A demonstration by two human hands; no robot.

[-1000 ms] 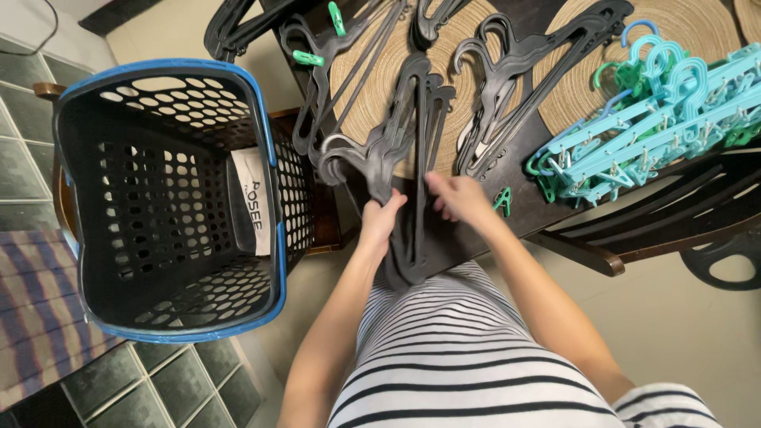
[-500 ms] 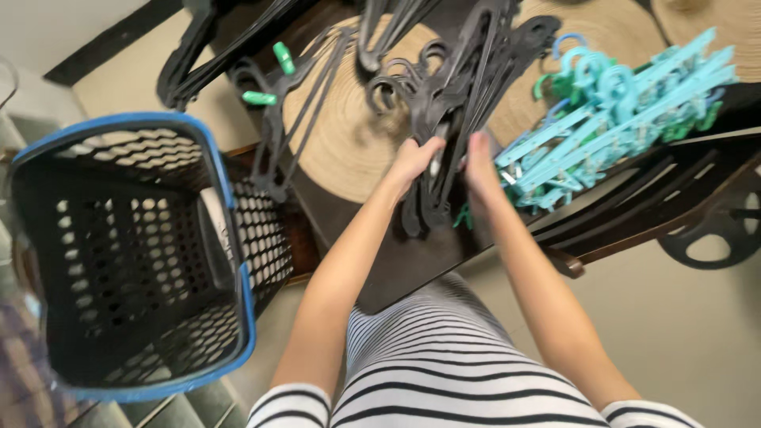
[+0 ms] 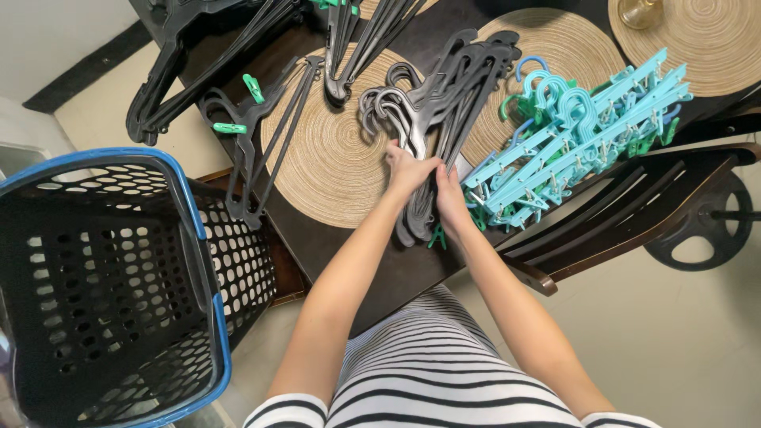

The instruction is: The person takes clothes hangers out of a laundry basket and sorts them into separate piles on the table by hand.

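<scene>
Under both hands (image 3: 428, 186) lies the black hanger stack (image 3: 444, 103).

black hangers (image 3: 444, 103) — stacked bundle, hooks up-left | flat on dark table (image 3: 380, 261) — between two woven mats

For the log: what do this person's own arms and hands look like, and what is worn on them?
Both arms are bare from just above the elbow down. The left hand and right hand wear no gloves; no rings, watch or bracelets show. Short sleeves of a black-and-white horizontally striped top cover the upper arms at the frame's bottom edge. Nails are not visible from here.
</scene>
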